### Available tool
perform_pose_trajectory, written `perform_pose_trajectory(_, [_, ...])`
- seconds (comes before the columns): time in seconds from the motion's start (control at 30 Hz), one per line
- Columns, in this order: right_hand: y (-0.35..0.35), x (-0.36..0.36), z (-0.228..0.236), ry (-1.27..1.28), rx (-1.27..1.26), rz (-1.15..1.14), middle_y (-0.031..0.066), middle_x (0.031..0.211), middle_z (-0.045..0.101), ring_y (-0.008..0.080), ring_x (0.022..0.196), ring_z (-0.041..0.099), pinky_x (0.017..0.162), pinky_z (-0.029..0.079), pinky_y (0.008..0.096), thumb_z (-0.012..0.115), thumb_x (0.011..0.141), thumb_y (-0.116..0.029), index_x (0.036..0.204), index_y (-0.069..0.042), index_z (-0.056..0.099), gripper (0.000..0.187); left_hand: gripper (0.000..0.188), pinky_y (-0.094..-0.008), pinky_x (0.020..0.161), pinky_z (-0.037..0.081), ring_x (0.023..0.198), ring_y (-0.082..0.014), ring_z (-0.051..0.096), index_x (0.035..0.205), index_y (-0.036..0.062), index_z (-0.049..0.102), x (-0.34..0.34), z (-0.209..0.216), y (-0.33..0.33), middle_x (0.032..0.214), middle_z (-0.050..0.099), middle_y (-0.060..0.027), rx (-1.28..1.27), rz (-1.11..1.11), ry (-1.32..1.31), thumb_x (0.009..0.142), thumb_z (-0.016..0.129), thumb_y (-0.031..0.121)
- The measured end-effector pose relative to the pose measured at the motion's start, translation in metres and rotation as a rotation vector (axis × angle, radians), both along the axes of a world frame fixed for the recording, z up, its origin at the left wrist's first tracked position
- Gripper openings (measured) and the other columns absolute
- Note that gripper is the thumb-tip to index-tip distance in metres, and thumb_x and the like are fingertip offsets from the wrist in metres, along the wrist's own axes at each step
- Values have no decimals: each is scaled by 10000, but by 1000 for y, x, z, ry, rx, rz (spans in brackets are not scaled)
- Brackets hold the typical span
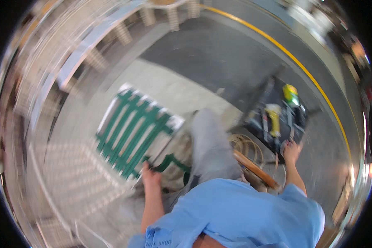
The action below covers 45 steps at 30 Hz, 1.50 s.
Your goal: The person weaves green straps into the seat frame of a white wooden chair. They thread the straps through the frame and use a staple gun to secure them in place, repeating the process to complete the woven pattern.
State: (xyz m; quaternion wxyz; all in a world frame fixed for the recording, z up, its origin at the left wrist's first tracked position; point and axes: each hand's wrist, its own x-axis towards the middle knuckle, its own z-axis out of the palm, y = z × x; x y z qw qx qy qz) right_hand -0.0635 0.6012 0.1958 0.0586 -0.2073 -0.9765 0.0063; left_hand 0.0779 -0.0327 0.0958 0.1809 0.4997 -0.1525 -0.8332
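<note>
My left hand is closed at the end of a loose green strap, which curls across toward my knee. A thin dark rod also juts from about that fist; whether I grip it too is blurred. Just beyond lies a white-edged frame or panel with several green slats or straps. At the right, my right hand reaches to the near edge of a black tray-like surface. Its fingers are smeared by motion near tool handles. On that surface lie a yellow-handled tool and a yellow-green can or package.
Coiled pale hose or cord and an orange-brown bar are beside my right leg. A pale slatted piece lies at the left. Blurred pale wooden pallets or racks stand far left. A yellow line curves along the dark floor.
</note>
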Motion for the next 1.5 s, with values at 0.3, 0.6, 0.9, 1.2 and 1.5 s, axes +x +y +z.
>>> perform_pose_trajectory(0.3, [-89,-85,20,223,-189,329,193,1277,563,365,1114,607,971,485,433,708,931,-232,1344,-66,614,454,239,-539,772,599,916,-339,682,1220,76,591,20,19,45,1084,673,-135,151,-378,73,1056,573,249])
perform_pose_trajectory(0.6, [-350,-148,26,162,-728,993,138,1089,710,237,976,705,879,552,348,697,944,-122,1206,-42,696,274,187,-537,813,585,915,-338,652,1222,25,488,-15,22,17,1082,604,-184,243,-39,121,1053,416,59])
perform_pose_trajectory(0.9, [-547,-153,-57,-613,-485,589,302,1289,644,431,1244,611,1049,475,490,524,973,-611,1331,79,575,779,170,-542,870,558,913,-371,635,1111,-34,504,-36,9,11,998,616,-224,325,149,302,960,488,41])
perform_pose_trajectory(1.2, [-542,-90,-46,-172,-666,1163,245,1111,717,421,1070,673,963,513,476,631,970,-419,1138,36,678,487,244,-505,899,561,951,-355,644,1170,-45,543,-17,-5,18,1012,647,-210,320,188,319,954,511,64])
perform_pose_trajectory(1.5, [-616,-54,-53,-1352,-962,567,47,633,575,140,443,437,399,340,337,686,977,-243,827,-52,635,248,269,-493,842,572,884,-335,662,1190,-13,553,-30,3,14,1065,653,-200,249,56,388,930,494,26])
